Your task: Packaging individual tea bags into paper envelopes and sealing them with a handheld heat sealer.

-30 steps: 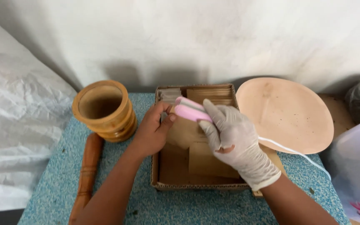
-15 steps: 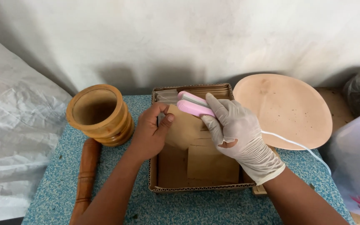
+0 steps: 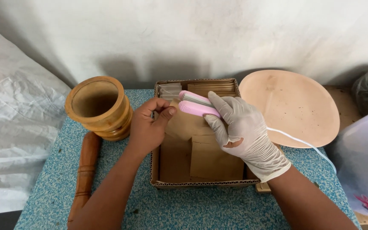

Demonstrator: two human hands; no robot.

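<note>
Your left hand (image 3: 150, 127) pinches the top of a brown paper pouch (image 3: 186, 125) over the cardboard box (image 3: 199, 184); your gloved right hand (image 3: 241, 127) grips the pink sealer (image 3: 196, 104) closed on that pouch, above the box's far end.

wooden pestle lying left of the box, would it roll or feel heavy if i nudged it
The wooden pestle looks round in section and lies flat on the speckled tabletop, so a sideways nudge would probably roll it. Its turned ridges might slow that slightly. It appears thick, solid wood, likely stiff and fairly heavy for its size, not fragile.
</note>
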